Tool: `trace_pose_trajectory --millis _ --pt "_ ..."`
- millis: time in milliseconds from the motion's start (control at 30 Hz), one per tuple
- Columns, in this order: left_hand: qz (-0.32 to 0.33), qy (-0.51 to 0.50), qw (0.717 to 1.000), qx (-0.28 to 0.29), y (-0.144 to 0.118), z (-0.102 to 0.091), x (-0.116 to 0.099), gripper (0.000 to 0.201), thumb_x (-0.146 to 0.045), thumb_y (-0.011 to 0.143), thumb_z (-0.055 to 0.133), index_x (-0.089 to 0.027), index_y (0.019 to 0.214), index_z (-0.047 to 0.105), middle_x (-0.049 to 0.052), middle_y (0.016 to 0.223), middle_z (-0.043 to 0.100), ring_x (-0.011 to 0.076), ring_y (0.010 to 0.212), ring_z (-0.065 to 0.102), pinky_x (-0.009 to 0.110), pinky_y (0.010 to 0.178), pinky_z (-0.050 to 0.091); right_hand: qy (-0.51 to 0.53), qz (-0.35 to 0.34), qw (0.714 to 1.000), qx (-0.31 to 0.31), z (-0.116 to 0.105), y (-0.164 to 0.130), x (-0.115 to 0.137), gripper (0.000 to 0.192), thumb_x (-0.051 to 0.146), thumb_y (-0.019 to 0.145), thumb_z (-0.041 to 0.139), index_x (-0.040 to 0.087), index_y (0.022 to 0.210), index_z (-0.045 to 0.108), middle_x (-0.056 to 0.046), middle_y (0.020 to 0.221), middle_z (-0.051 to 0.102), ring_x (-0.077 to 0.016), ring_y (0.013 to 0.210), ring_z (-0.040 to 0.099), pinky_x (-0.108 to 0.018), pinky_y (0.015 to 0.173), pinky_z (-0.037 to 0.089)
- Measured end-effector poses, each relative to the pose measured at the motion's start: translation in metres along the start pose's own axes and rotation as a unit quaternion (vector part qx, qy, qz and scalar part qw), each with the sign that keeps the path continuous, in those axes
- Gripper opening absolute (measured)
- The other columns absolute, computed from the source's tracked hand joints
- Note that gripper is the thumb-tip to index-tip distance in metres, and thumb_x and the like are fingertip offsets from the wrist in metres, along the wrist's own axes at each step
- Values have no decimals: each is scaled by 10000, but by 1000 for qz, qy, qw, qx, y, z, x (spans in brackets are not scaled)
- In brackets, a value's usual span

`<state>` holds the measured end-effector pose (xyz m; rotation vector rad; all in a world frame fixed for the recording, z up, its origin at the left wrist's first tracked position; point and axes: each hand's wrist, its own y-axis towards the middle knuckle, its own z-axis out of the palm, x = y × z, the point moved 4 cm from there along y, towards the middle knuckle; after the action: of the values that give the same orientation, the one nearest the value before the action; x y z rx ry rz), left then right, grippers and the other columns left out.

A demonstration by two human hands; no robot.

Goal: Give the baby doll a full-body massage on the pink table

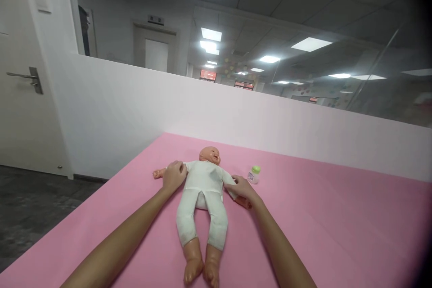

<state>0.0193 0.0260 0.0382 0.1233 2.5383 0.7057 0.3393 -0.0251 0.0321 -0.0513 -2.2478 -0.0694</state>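
Note:
A baby doll (pixel 204 179) with a white cloth body lies on its back on the pink table, its bare feet toward me. My left hand (pixel 174 176) is closed around the doll's arm on the left, and the doll's small hand sticks out past it. On the other side, my right hand (pixel 243 188) grips the doll's other sleeve, with fingers curled over the cloth. Just beyond my right hand stands a small clear jar (pixel 254 175) with a green lid, apart from the hand.
The pink tabletop (pixel 320 216) reaches the white wall (pixel 236 117) at the back, under a long glass window (pixel 270 27). At the far left is a door (pixel 23 99) with a metal handle, above a dark floor (pixel 30 216).

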Motion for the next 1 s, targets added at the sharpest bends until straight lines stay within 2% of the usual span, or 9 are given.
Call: trace_pose_trajectory --millis 100,267,433,567,667,733,833,900,1000 --pt "43 30 998 -37 2 -2 3 266 -310 951 438 -180 1004 664 135 1096 699 308 1093 584 404 902 401 -90 -14 996 -17 -2 -16 -1 335 464 828 670 185 1005 730 -66 955 758 -239 846 658 -290 699 410" --pt "51 62 997 -6 2 4 12 322 -361 924 497 -172 1122 667 162 1237 669 356 1212 525 485 1017 341 -197 -18 978 -65 -3 -26 -13 319 472 901 618 197 1021 723 -103 1008 746 -252 901 648 -306 738 376" --pt "50 69 996 20 2 11 21 359 -403 956 478 -184 1170 666 167 1233 693 359 1220 537 520 1062 291 -274 -54 943 -183 -2 -12 -33 309 395 925 588 232 1151 721 -122 1178 698 -317 1162 571 -441 975 380" --pt "52 74 996 27 7 20 25 349 -399 964 478 -190 1167 669 164 1226 702 368 1205 554 538 1079 283 -276 -117 907 -295 2 -7 -33 439 269 880 588 237 1310 670 -150 1404 593 -358 1368 447 -587 1169 219" --pt "70 73 995 11 10 24 24 309 -363 955 492 -194 1147 666 160 1208 701 371 1195 557 543 1086 287 -201 -187 906 -322 4 -17 -16 446 274 878 568 210 1310 662 -158 1401 606 -359 1348 480 -562 1142 307" --pt "83 58 995 -17 10 22 20 275 -323 939 508 -201 1136 656 151 1189 693 360 1183 556 526 1079 308 -103 -192 939 -264 6 -25 -4 307 396 920 566 192 1081 730 -138 1139 723 -320 1111 623 -464 988 460" --pt "76 19 995 -63 5 14 12 218 -288 926 512 -205 1085 635 136 1132 673 344 1121 558 498 1004 372 51 -106 990 -82 15 -33 5 534 613 953 514 180 686 676 -97 732 707 -233 710 658 -353 714 511" --pt "65 -14 995 -73 -3 5 6 161 -293 923 512 -209 1013 617 121 1062 663 335 1067 559 481 943 402 129 -27 990 55 23 -40 5 622 696 944 490 169 677 686 -96 689 707 -203 612 654 -311 605 495" --pt "86 -72 993 -48 -21 -16 -3 138 -353 920 540 -222 916 582 85 968 649 306 1003 567 445 905 423 176 28 958 224 28 -52 5 671 753 930 496 147 799 753 -106 723 745 -185 608 689 -276 577 518"
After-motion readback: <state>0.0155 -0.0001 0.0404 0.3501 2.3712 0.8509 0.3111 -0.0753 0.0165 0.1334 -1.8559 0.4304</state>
